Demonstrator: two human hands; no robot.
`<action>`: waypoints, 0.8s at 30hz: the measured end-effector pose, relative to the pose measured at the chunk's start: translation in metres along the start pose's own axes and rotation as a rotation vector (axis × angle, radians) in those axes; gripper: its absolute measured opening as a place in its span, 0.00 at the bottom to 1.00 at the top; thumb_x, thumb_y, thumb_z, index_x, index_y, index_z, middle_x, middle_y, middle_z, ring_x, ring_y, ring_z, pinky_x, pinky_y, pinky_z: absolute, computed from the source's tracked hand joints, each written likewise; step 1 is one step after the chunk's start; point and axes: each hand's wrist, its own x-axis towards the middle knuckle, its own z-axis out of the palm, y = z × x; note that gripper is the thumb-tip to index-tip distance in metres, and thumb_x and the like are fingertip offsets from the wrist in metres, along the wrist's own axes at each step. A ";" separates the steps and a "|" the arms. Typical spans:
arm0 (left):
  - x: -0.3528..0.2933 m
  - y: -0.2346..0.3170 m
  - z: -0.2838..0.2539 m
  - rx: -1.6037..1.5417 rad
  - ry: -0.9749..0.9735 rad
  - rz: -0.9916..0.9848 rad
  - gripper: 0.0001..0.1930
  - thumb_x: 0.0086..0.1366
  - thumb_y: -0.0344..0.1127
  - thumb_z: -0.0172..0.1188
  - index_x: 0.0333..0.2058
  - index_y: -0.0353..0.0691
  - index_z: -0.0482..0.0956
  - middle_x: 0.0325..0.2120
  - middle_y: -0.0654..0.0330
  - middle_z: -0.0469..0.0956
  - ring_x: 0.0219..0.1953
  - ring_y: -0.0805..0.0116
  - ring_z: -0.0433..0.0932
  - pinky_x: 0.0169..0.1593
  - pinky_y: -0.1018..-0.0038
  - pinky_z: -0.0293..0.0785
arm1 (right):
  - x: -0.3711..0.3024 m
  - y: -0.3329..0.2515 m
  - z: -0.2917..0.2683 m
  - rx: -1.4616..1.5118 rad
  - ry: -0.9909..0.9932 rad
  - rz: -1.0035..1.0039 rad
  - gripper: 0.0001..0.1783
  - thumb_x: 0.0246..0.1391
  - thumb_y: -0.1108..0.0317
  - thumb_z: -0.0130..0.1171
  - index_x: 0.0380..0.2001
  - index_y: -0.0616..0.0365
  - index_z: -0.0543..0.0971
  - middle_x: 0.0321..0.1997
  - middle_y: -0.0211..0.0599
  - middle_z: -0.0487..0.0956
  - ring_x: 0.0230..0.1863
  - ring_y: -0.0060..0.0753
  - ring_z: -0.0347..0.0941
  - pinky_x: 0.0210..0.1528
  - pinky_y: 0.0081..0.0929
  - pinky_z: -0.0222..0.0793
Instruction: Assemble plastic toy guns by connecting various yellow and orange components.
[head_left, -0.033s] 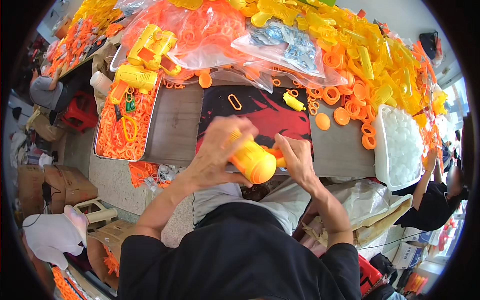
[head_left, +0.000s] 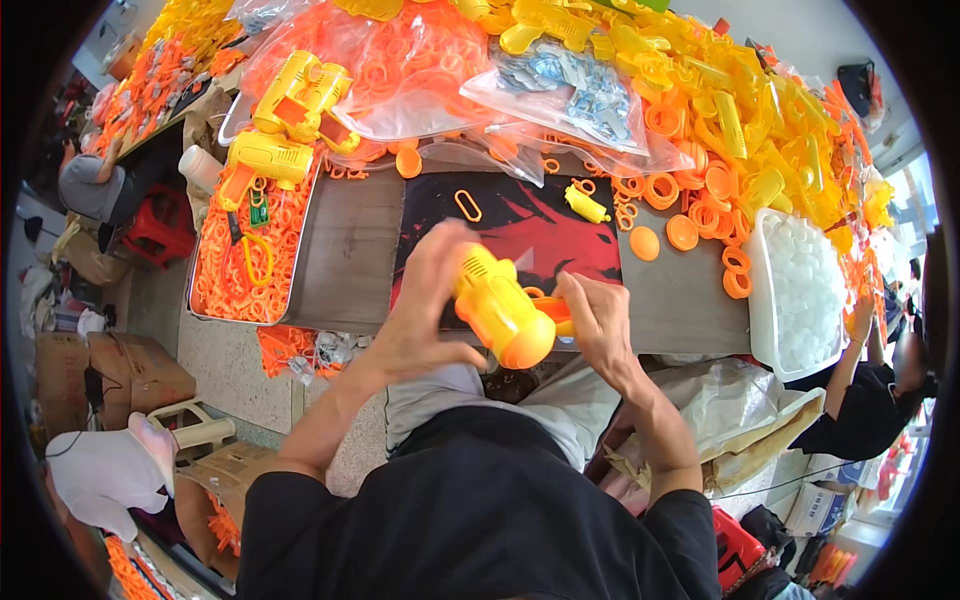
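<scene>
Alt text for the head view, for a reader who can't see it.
A person's right hand holds a yellow plastic piece; the left hand, partly blurred, is open beside it. On the table lie a mat, yellow parts and orange rings.

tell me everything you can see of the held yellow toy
The yellow toy looks like glossy plastic: a body with slots at its far end, a rounded, orange-tinged near end, and an orange part at its right side. It slants over the near edge of the table. The right hand grips it at that side; the left hand, blurred, is beside it, contact unclear.
</scene>
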 end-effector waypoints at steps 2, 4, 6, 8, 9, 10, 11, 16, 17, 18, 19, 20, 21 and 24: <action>-0.009 -0.002 -0.003 -0.769 0.316 -0.581 0.46 0.64 0.53 0.65 0.72 0.44 0.48 0.60 0.55 0.69 0.62 0.61 0.71 0.60 0.62 0.72 | 0.001 0.006 0.019 -0.100 0.087 -0.292 0.13 0.58 0.65 0.58 0.24 0.62 0.77 0.22 0.40 0.75 0.17 0.43 0.69 0.19 0.35 0.63; -0.018 -0.005 -0.004 -0.963 0.470 -0.863 0.41 0.64 0.46 0.67 0.68 0.42 0.52 0.54 0.53 0.72 0.54 0.63 0.76 0.54 0.65 0.76 | 0.002 -0.009 0.045 -0.238 0.095 -0.638 0.06 0.51 0.72 0.61 0.23 0.59 0.77 0.20 0.40 0.72 0.17 0.42 0.69 0.21 0.36 0.64; -0.012 -0.010 -0.006 -0.857 0.704 -0.821 0.28 0.62 0.31 0.67 0.58 0.40 0.65 0.41 0.57 0.77 0.36 0.67 0.81 0.40 0.70 0.82 | 0.013 -0.024 0.062 -0.164 -0.053 -0.506 0.09 0.55 0.67 0.60 0.25 0.60 0.76 0.24 0.43 0.75 0.22 0.46 0.73 0.26 0.37 0.68; -0.023 -0.009 -0.021 -0.803 0.794 -0.737 0.27 0.62 0.31 0.67 0.58 0.39 0.65 0.41 0.56 0.77 0.36 0.65 0.82 0.40 0.68 0.83 | 0.057 -0.018 0.073 0.058 -0.226 -0.225 0.10 0.57 0.66 0.59 0.29 0.63 0.76 0.27 0.45 0.77 0.26 0.49 0.75 0.30 0.37 0.70; -0.031 -0.007 -0.031 -0.754 0.862 -0.666 0.27 0.62 0.31 0.66 0.57 0.39 0.65 0.40 0.55 0.77 0.36 0.64 0.82 0.40 0.66 0.83 | 0.086 -0.012 0.078 0.141 -0.307 -0.044 0.10 0.58 0.65 0.59 0.30 0.63 0.77 0.28 0.45 0.78 0.29 0.50 0.76 0.33 0.38 0.72; -0.040 -0.003 -0.038 -0.797 0.868 -0.670 0.26 0.62 0.29 0.65 0.57 0.36 0.66 0.40 0.53 0.78 0.36 0.60 0.83 0.40 0.64 0.84 | 0.117 -0.004 0.089 0.034 -0.171 -0.232 0.10 0.57 0.64 0.60 0.32 0.61 0.79 0.30 0.47 0.79 0.31 0.52 0.77 0.34 0.42 0.72; -0.047 0.001 -0.041 -0.795 0.869 -0.662 0.26 0.62 0.29 0.65 0.57 0.36 0.66 0.40 0.53 0.78 0.36 0.60 0.83 0.40 0.64 0.84 | 0.147 0.006 0.099 -0.078 -0.024 -0.413 0.11 0.57 0.62 0.61 0.35 0.60 0.81 0.32 0.49 0.79 0.34 0.55 0.78 0.36 0.46 0.72; -0.077 0.010 -0.046 -0.830 0.927 -0.687 0.24 0.63 0.28 0.62 0.56 0.35 0.66 0.43 0.49 0.78 0.37 0.57 0.83 0.41 0.63 0.84 | 0.246 0.028 0.116 -0.751 0.143 -0.349 0.13 0.60 0.67 0.52 0.47 0.55 0.78 0.38 0.45 0.78 0.40 0.52 0.78 0.42 0.47 0.72; -0.085 0.009 -0.047 -0.812 0.941 -0.697 0.23 0.63 0.27 0.61 0.56 0.35 0.66 0.43 0.49 0.78 0.36 0.57 0.83 0.41 0.63 0.84 | 0.253 0.029 0.118 -0.752 0.138 -0.356 0.13 0.60 0.67 0.52 0.47 0.55 0.78 0.38 0.45 0.78 0.40 0.52 0.78 0.42 0.47 0.72; -0.091 0.008 -0.049 -0.817 0.949 -0.706 0.23 0.63 0.26 0.60 0.56 0.35 0.66 0.43 0.49 0.78 0.36 0.58 0.83 0.41 0.63 0.84 | 0.258 0.029 0.119 -0.832 0.278 -0.409 0.16 0.59 0.68 0.53 0.51 0.52 0.76 0.40 0.43 0.77 0.43 0.51 0.77 0.43 0.47 0.73; -0.093 0.007 -0.052 -0.820 0.958 -0.705 0.23 0.63 0.26 0.60 0.56 0.35 0.66 0.43 0.49 0.78 0.36 0.58 0.83 0.41 0.63 0.84 | 0.263 0.029 0.118 -0.910 0.421 -0.460 0.19 0.58 0.69 0.53 0.54 0.50 0.74 0.42 0.41 0.76 0.45 0.50 0.77 0.43 0.48 0.73; -0.094 0.007 -0.053 -0.805 0.976 -0.722 0.22 0.63 0.26 0.60 0.55 0.36 0.66 0.43 0.49 0.78 0.36 0.58 0.83 0.41 0.64 0.84 | 0.270 0.030 0.112 -1.016 0.396 -0.427 0.23 0.57 0.64 0.58 0.56 0.50 0.72 0.47 0.40 0.74 0.49 0.48 0.75 0.43 0.48 0.74; -0.098 0.006 -0.054 -0.786 1.001 -0.741 0.22 0.63 0.26 0.60 0.55 0.36 0.66 0.42 0.49 0.78 0.36 0.58 0.83 0.41 0.64 0.84 | 0.272 0.024 0.112 -1.013 0.383 -0.435 0.23 0.57 0.64 0.58 0.56 0.50 0.72 0.47 0.40 0.74 0.49 0.48 0.75 0.43 0.48 0.74; -0.101 -0.002 -0.056 -0.788 0.973 -0.759 0.23 0.63 0.26 0.61 0.55 0.37 0.65 0.41 0.50 0.78 0.36 0.59 0.83 0.41 0.64 0.83 | 0.278 0.004 0.098 -0.833 0.299 -0.329 0.34 0.48 0.58 0.70 0.57 0.53 0.71 0.46 0.42 0.74 0.50 0.48 0.75 0.45 0.46 0.74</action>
